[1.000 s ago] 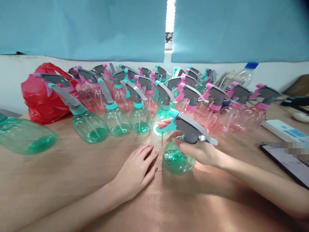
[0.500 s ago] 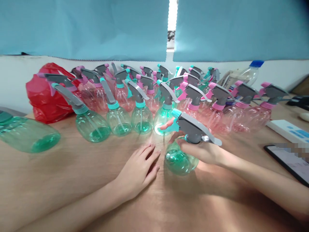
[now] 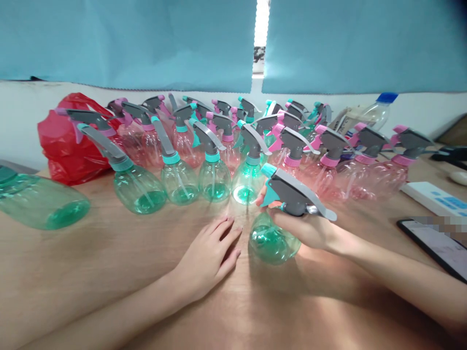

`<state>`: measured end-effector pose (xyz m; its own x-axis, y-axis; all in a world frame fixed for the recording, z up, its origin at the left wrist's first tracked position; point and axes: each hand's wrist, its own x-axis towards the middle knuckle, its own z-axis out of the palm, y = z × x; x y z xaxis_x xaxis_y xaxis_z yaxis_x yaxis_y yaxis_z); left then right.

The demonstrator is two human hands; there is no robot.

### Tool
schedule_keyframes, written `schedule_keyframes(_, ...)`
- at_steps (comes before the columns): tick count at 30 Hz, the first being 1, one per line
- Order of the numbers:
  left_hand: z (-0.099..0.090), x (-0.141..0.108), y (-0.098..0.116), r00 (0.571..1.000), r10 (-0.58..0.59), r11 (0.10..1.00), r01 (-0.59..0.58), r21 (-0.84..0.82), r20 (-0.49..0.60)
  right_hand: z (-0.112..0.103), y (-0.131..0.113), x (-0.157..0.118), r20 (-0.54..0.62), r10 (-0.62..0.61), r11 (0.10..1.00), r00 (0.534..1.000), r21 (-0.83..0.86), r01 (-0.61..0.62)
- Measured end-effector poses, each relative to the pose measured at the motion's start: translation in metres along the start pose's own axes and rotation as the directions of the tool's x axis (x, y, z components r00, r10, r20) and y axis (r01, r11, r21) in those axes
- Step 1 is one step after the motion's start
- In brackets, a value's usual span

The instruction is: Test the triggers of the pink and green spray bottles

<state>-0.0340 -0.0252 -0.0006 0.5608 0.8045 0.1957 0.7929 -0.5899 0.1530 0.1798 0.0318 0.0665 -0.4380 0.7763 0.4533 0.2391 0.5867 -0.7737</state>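
My right hand (image 3: 292,221) is wrapped round the neck of a green spray bottle (image 3: 272,240), just below its grey head. A finger shows at the turquoise trigger, and the grey head tilts down to the right. The bottle's bottom is at the table, with green see-through walls. My left hand (image 3: 207,255) lies flat on the table left of this bottle, fingers stretched out and holding nothing. Behind the hands stand green spray bottles with turquoise collars, the nearest being one green bottle (image 3: 215,187) and a brightly lit one (image 3: 245,187).
Several pink spray bottles (image 3: 326,177) crowd the back and right. A red plastic bag (image 3: 73,146) sits at the back left, near a large green bottle (image 3: 44,201). On the right are a phone (image 3: 434,248), a white box (image 3: 434,201) and a blue-capped bottle (image 3: 379,114).
A right-hand finger that stretched out in front of the trigger has curled back against it. The left hand and the held bottle stay in place.
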Motion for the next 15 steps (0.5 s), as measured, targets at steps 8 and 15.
schedule_keyframes(8,0.0020,0.0007,-0.0015,1.000,0.005,1.000,-0.005,-0.016,-0.010,0.0003,-0.0012,0.0009,0.071,0.024,0.993,0.997,0.115,-0.032)
schedule_keyframes(15,0.0012,0.0007,-0.0013,1.000,0.001,1.000,-0.002,-0.025,-0.022,0.0028,0.0034,0.0005,0.052,-0.043,0.984,0.998,0.175,0.033)
